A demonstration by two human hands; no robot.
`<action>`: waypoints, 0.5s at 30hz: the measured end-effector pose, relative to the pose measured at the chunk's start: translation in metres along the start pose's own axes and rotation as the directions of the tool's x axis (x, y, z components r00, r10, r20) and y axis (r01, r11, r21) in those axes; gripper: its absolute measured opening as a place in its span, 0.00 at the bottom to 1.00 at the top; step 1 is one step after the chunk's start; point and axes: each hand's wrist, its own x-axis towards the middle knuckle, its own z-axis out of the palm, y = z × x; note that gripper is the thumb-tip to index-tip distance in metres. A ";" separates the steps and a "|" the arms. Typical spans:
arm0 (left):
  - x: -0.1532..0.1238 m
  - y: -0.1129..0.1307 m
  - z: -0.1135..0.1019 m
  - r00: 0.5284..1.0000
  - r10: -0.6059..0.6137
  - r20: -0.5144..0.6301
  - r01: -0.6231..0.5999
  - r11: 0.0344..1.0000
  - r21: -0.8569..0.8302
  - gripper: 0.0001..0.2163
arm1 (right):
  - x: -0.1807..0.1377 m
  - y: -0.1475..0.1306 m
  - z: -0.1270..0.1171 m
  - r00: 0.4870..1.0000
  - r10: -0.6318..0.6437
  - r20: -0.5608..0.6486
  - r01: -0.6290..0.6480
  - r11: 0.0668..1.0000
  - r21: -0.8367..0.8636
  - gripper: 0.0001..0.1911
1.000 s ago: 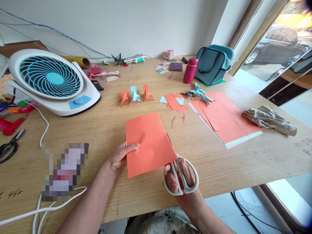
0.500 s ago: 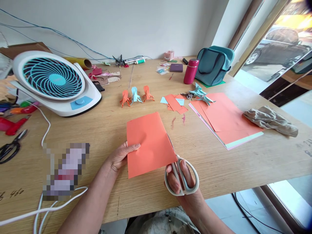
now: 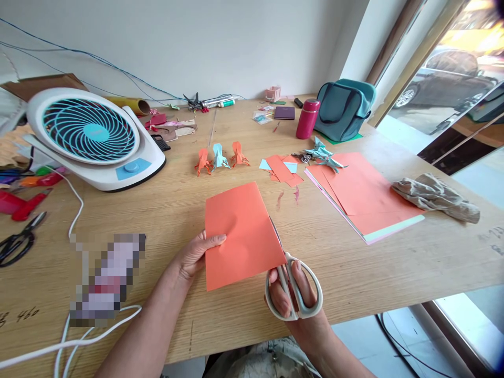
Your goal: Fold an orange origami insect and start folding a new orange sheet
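Observation:
My left hand [image 3: 195, 254] pinches the left edge of an orange paper sheet [image 3: 241, 232], thumb on top, holding it just above the wooden table [image 3: 165, 210]. My right hand [image 3: 293, 296] has its fingers through the loops of grey-handled scissors [image 3: 293, 286]. The blades run up along the sheet's right edge and are mostly hidden behind the paper.
A white and teal fan [image 3: 92, 137] stands at the left with a white cable [image 3: 74, 336] trailing forward. Three folded paper figures [image 3: 220, 156], paper scraps [image 3: 281, 168], a stack of orange sheets [image 3: 360, 191], a crumpled cloth [image 3: 435, 197], a red bottle [image 3: 307, 118], a teal bag [image 3: 344, 108] and black scissors [image 3: 18, 241] lie around.
The view has tilted slightly, so everything sits a little lower in frame. Both hands, the sheet and the scissors keep nearly the same pose.

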 end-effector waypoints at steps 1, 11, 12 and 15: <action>0.000 0.000 0.000 1.000 0.002 0.003 -0.002 1.000 0.001 0.25 | 0.000 0.000 0.000 1.000 -0.005 0.002 0.005 1.000 -0.012 0.27; -0.001 0.001 -0.002 0.996 0.086 -0.018 -0.086 0.995 -0.048 0.22 | -0.007 0.002 -0.012 0.997 0.014 0.070 -0.014 1.000 -0.007 0.26; -0.001 0.001 -0.001 0.994 0.110 -0.029 -0.111 0.993 -0.043 0.23 | -0.011 0.003 -0.017 0.996 0.031 0.080 -0.030 0.999 -0.016 0.27; -0.002 0.004 0.001 0.979 0.196 -0.056 -0.195 0.981 0.022 0.24 | -0.023 0.003 -0.031 0.994 0.061 0.093 -0.058 0.998 -0.040 0.30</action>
